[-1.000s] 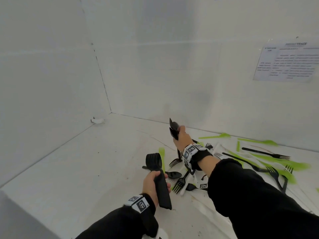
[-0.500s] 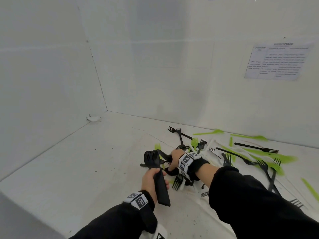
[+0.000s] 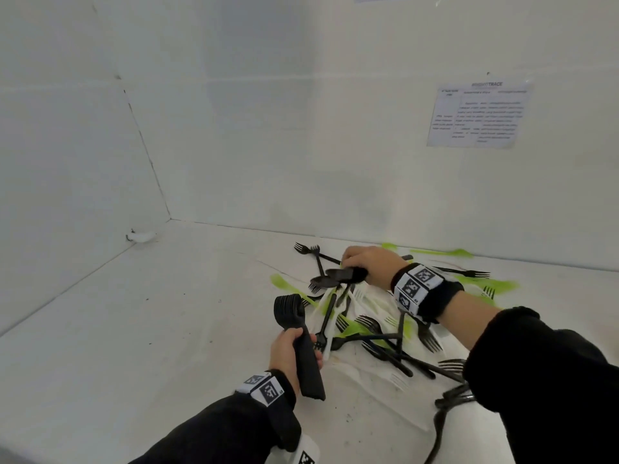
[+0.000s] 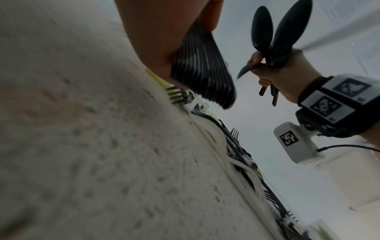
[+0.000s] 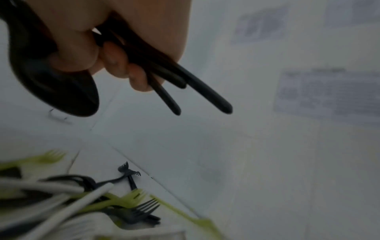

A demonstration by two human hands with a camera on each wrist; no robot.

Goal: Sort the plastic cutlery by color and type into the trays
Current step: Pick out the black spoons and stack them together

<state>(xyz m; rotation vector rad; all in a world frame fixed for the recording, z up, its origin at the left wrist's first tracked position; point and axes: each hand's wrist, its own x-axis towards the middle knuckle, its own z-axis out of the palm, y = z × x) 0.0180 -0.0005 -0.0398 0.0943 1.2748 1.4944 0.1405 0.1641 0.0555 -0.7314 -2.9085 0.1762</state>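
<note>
My left hand (image 3: 290,350) is wrapped around a thick nested stack of black spoons (image 3: 299,346), its long axis running away from me with the bowls at the far, raised end. My right hand (image 3: 370,265) clasps a few loose black spoons (image 3: 335,276), bowls fanned to my left, above the pile of cutlery (image 3: 368,326). Black, green and white pieces lie tangled there on the white table (image 3: 150,329).

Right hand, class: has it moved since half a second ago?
Yes. The right hand, gripping black spoons, was nearer the person than the two black forks by the back wall; now it is about level with them, to their right.
</note>
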